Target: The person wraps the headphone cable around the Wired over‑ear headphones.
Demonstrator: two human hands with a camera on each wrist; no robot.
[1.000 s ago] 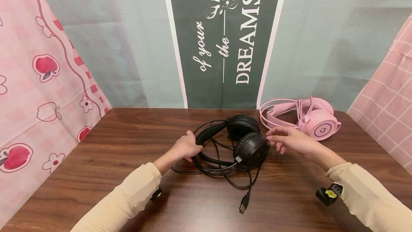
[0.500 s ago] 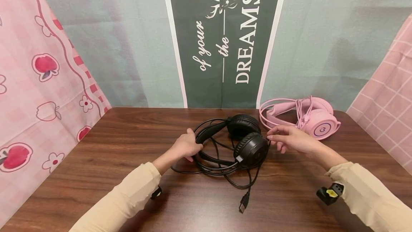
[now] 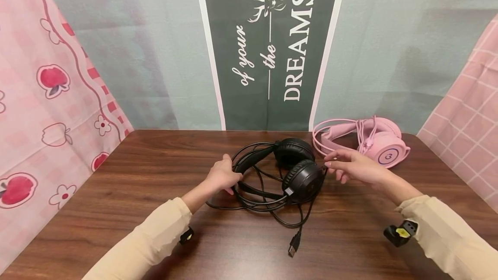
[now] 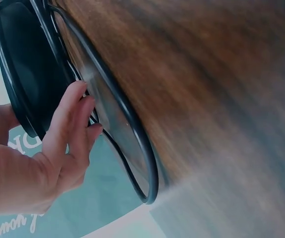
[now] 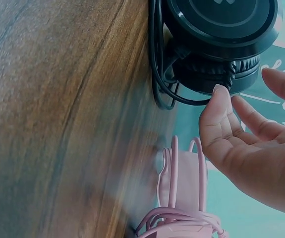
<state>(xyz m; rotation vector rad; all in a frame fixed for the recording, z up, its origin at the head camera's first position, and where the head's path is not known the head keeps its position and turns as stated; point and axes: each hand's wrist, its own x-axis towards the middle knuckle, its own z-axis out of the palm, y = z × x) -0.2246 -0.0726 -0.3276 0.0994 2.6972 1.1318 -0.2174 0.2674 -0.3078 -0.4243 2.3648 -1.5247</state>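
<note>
Black wired headphones (image 3: 305,182) lie on the wooden table with their ear cups to the right and loops of cable around them. At the headband (image 4: 30,64), my left hand (image 3: 222,174) grips from the left, thumb on one side and fingers on the other. My right hand (image 3: 355,167) is beside the near ear cup (image 5: 226,25). Its thumb and index finger pinch the black cable (image 5: 230,74) where it leaves that cup. In front of the headphones a USB plug (image 3: 294,245) lies on the table at the cable's end.
Pink headphones (image 3: 389,152) with their cord bundled lie at the table's back right, just behind my right hand. The brown table (image 3: 155,154) meets a printed cloth backdrop (image 3: 268,111) at its back edge. Pink cloths (image 3: 50,133) hang at both sides.
My right hand has shifted slightly to the right, a little away from the ear cup. The left hand keeps its hold on the headband, and the headphones lie almost unchanged.
</note>
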